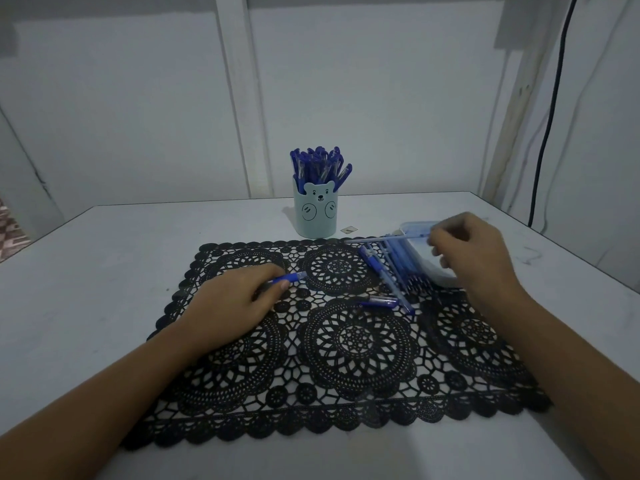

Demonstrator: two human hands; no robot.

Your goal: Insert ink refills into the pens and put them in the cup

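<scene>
- Forearms reach in from the bottom corners over a black lace placemat [346, 358] that lies on a white table [86, 271].
- Left hand [235, 303], at nine o'clock on the mat, has fingers and thumb curled round a blue pen barrel [289, 278], whose end pokes out toward three o'clock.
- Right hand [474, 251], at two o'clock, pinches a thin ink refill [388, 239] by one end. The rest points toward nine o'clock, above a pile of refills and pens [398, 268] leaning out of a pale plastic box [415, 230].
- Risk: the refill is long, thin and held at its end, so its tip may waver and miss the barrel's small mouth, or bend if pushed askew.
- Risk: a careless wrist could nudge the pile and roll pieces off the mat.
- A short blue pen piece [379, 301] lies loose between the hands, probably in the path of the joining move.
- Bear-faced cup [315, 213], at twelve o'clock just beyond the mat, is crowded with blue pens [318, 168], so another pen may snag on them.
- A small scrap [347, 230] lies at three o'clock of the cup, and a black cable [550, 116] hangs at far right.
</scene>
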